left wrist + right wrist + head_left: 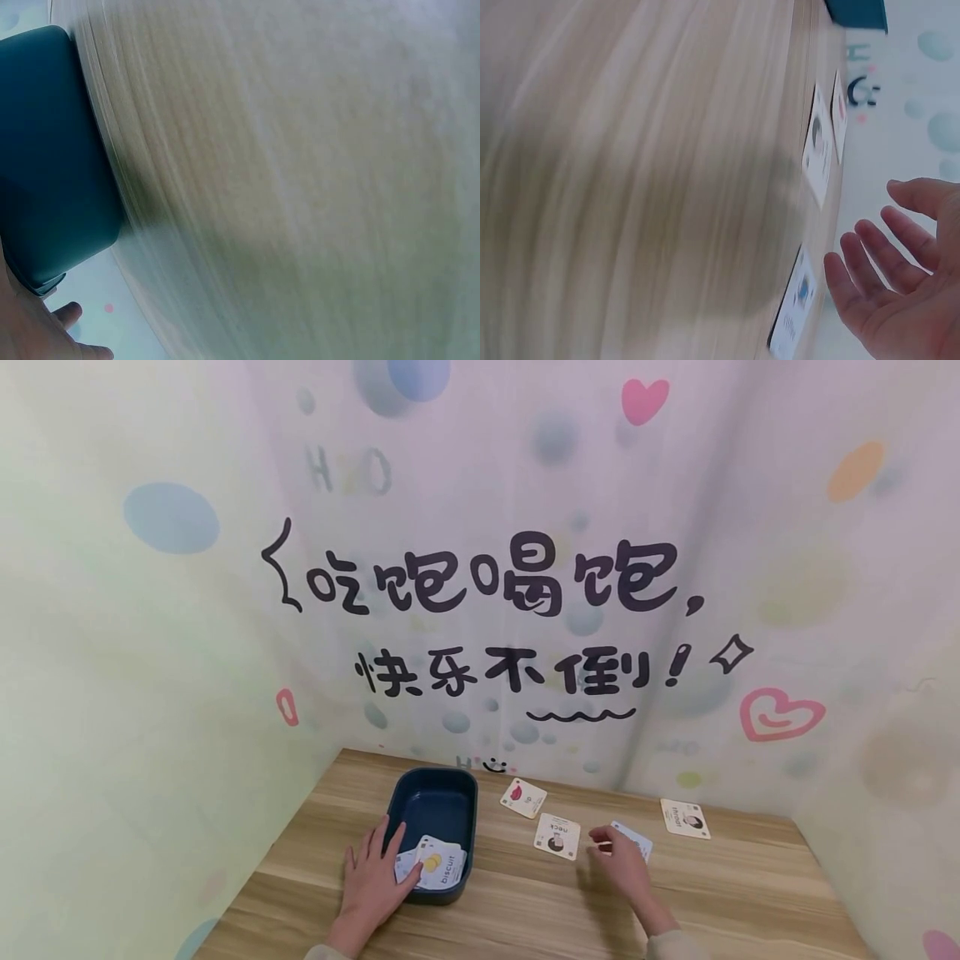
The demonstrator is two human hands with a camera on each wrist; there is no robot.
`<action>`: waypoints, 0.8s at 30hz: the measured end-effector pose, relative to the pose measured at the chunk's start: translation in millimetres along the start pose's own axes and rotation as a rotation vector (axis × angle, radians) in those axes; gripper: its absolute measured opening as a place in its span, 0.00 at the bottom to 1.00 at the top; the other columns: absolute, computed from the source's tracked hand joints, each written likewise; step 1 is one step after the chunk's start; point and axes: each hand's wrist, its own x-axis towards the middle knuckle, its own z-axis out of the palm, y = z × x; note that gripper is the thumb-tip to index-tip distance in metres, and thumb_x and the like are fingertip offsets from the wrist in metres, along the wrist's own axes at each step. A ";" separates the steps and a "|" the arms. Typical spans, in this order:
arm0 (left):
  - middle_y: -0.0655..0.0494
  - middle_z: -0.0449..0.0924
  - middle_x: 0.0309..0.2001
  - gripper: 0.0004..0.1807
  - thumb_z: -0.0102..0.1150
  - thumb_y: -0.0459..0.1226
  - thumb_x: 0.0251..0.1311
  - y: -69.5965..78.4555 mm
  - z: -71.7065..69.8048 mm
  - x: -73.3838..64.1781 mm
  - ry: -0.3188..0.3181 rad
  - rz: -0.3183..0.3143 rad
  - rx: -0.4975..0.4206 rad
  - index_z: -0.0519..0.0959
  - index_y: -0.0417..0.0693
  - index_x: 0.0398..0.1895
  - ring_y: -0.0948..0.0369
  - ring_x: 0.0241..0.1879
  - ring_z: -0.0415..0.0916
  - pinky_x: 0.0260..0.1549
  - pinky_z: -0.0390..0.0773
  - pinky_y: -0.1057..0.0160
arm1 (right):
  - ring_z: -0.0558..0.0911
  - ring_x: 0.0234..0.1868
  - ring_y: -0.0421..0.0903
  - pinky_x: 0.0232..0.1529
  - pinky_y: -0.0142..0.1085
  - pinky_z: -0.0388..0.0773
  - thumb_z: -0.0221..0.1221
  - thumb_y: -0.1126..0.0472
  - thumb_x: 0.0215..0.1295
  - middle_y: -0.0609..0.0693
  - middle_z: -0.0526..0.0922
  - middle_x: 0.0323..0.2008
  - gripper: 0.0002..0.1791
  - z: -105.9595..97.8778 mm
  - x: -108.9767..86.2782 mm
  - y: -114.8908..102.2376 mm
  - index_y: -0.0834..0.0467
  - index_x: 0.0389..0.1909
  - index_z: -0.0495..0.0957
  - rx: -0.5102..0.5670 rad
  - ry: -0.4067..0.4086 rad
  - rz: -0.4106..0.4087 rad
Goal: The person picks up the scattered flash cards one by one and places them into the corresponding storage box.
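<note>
- Head view: I have a dark blue box (435, 812) on the wooden surface (517, 914); in its near end the biscuit card (444, 865) overlaps other cards.
- Same view: my left hand (377, 878) lies over the box's left rim, fingers spread. My right hand (624, 867) is by a blue card (641, 842), with the lip card (523, 798), neck card (557, 837) and throat card (685, 819) outside the box.
- Left wrist: I see the box's outer wall beside that hand.
- Right wrist: I see fingers loosely bent, holding nothing, above the surface.
</note>
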 end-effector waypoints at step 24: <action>0.44 0.57 0.76 0.41 0.58 0.62 0.59 -2.6 1.3 -0.5 0.014 0.018 -0.002 0.67 0.55 0.73 0.41 0.72 0.59 0.65 0.57 0.27 | 0.70 0.62 0.75 0.62 0.65 0.68 0.69 0.56 0.57 0.77 0.71 0.62 0.39 -54.0 10.9 67.1 0.75 0.63 0.67 -0.239 -0.089 0.045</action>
